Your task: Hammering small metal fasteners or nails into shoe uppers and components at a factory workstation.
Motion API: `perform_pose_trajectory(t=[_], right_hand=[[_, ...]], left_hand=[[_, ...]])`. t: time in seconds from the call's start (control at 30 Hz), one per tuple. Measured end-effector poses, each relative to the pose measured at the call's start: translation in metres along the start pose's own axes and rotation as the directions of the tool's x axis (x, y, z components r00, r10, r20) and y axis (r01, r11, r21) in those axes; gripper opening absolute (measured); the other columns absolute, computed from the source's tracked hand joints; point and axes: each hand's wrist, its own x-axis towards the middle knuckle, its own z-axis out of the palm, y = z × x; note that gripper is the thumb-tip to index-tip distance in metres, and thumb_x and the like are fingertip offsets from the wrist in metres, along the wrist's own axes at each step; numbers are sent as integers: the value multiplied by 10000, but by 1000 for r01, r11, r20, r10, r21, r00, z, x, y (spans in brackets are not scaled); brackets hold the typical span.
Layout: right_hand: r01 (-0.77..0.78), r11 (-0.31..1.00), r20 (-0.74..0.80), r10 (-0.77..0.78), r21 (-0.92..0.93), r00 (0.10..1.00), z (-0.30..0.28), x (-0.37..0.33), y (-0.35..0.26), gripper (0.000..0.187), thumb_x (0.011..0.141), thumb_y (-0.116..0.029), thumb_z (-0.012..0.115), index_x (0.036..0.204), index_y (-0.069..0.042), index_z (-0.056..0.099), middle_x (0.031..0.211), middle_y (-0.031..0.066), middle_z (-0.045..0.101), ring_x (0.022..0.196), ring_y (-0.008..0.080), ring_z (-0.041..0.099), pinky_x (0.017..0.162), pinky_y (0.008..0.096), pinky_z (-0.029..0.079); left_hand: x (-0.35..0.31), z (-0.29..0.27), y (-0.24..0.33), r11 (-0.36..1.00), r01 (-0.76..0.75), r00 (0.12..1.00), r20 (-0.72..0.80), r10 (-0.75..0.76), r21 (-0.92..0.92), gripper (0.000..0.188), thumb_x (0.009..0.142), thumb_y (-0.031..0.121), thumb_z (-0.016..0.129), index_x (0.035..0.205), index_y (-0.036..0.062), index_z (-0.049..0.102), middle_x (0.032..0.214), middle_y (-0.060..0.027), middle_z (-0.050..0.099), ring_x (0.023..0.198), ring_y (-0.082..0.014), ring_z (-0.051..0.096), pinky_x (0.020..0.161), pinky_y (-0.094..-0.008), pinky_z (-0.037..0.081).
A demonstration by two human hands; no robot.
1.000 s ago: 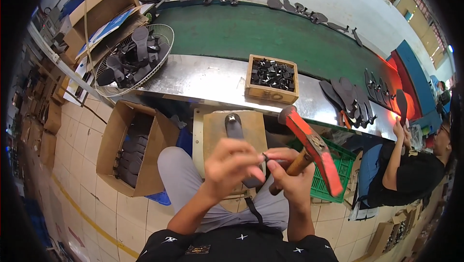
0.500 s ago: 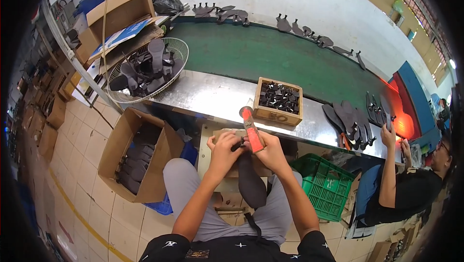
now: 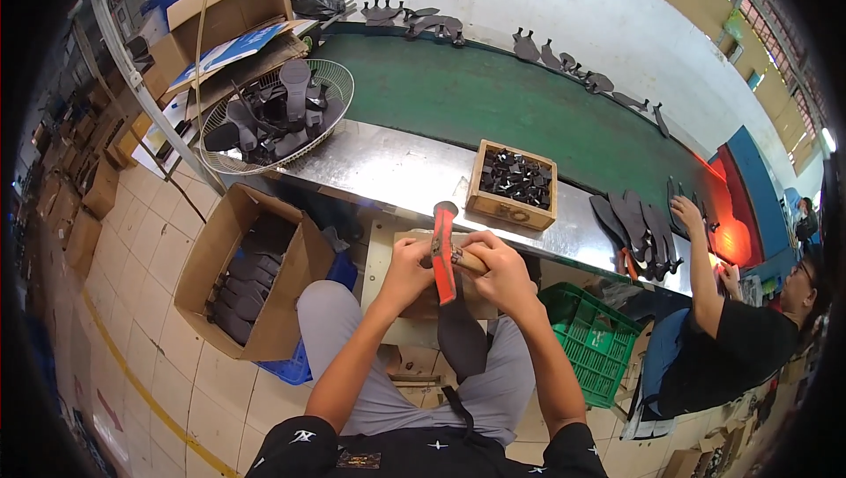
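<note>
My right hand (image 3: 499, 272) grips the wooden handle of a hammer (image 3: 443, 253). Its red head is over the heel end of a dark shoe sole (image 3: 463, 343), whose toe points back toward me between my knees. Closed at that heel end is my left hand (image 3: 409, 272), its fingertips beside the hammer head and partly hidden by it. Any small piece between those fingertips cannot be made out. Beyond my hands, a wooden box (image 3: 509, 211) full of small black pieces stands on the metal bench edge.
A wire basket (image 3: 351, 95) of dark heeled soles stands on the bench at left. Below it is a cardboard box (image 3: 295, 289) of soles. A green crate (image 3: 589, 341) sits by my right knee. More soles (image 3: 627, 222) lie near a co-worker (image 3: 736, 346) beside the green belt (image 3: 529, 95).
The hammer has swung more upright, its head now over the sole's heel end. My right hand shifted slightly right. The co-worker's hand has moved from a held sole to pieces on the belt.
</note>
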Motion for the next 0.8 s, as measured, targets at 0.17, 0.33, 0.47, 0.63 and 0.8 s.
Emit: perform_pose_trajectory(t=[0.17, 0.33, 0.47, 0.63, 0.8], right_hand=[[-201, 868, -181, 311, 454, 933, 8, -26, -26, 278, 960, -131, 622, 1208, -8, 600, 899, 179, 683, 785, 263, 702, 702, 335, 529], [-148, 965, -158, 184, 216, 970, -6, -50, -42, 243, 1016, -162, 553, 1178, 18, 575, 659, 40, 568, 527, 84, 525, 493, 260, 422], [-343, 889, -11, 363, 304, 932, -20, -56, -72, 330, 1011, -136, 550, 1301, 16, 510, 805, 214, 610, 659, 293, 611, 630, 358, 485], [-264, 943, -19, 274, 202, 962, -20, -47, -64, 319, 1013, -137, 543, 1291, 15, 501, 833, 242, 626, 711, 394, 631, 649, 387, 497], [-337, 912, 11, 344, 233, 939, -28, -52, -78, 326, 1000, -131, 554, 1281, 21, 486, 908, 292, 640, 850, 486, 637, 687, 449, 514]], left_hand=[[10, -5, -5, 996, -93, 996, -4, 93, 2, 254, 731, 229, 823, 924, 76, 762, 844, -86, 732, 823, -223, 664, 788, -319, 456], [12, -4, 1, 988, -100, 995, 17, 103, -117, 266, 723, 246, 825, 880, 42, 757, 820, -89, 731, 759, -197, 663, 771, -302, 430], [8, -8, -3, 991, -11, 998, 55, 18, -131, 265, 711, 233, 827, 883, 43, 757, 830, -92, 735, 764, -184, 664, 786, -294, 396], [9, -7, 1, 994, -57, 998, 18, 59, -97, 270, 713, 225, 829, 923, 65, 775, 890, -82, 753, 771, -181, 648, 808, -303, 380], [6, -5, -8, 1000, -14, 999, 29, 14, -28, 272, 717, 238, 839, 926, 75, 780, 904, -78, 757, 823, -174, 658, 831, -298, 388]])
